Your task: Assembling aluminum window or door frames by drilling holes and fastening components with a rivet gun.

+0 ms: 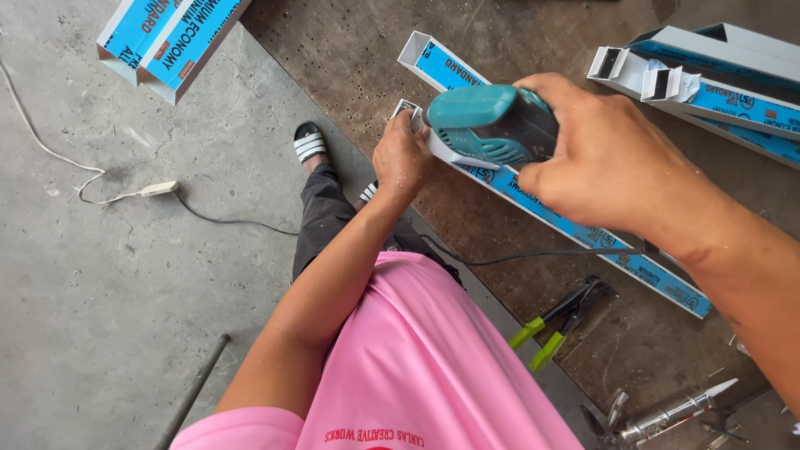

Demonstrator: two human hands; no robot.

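Under the right hand (612, 158), a teal power tool (492, 125), gripped shut, sits on the blue-filmed profile (550, 212); left hand (402, 158) pinches the near end piece; profile's long axis runs away rightward, beneath the right forearm.

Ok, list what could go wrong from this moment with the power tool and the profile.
1. The left hand steadies a small piece right beside the teal power tool; a slip could likely catch the fingers.
2. The tool's cord trails across the blue-filmed profile and could snag.
3. The foot in an open sandal stands below the bench edge, exposed to anything that drops.
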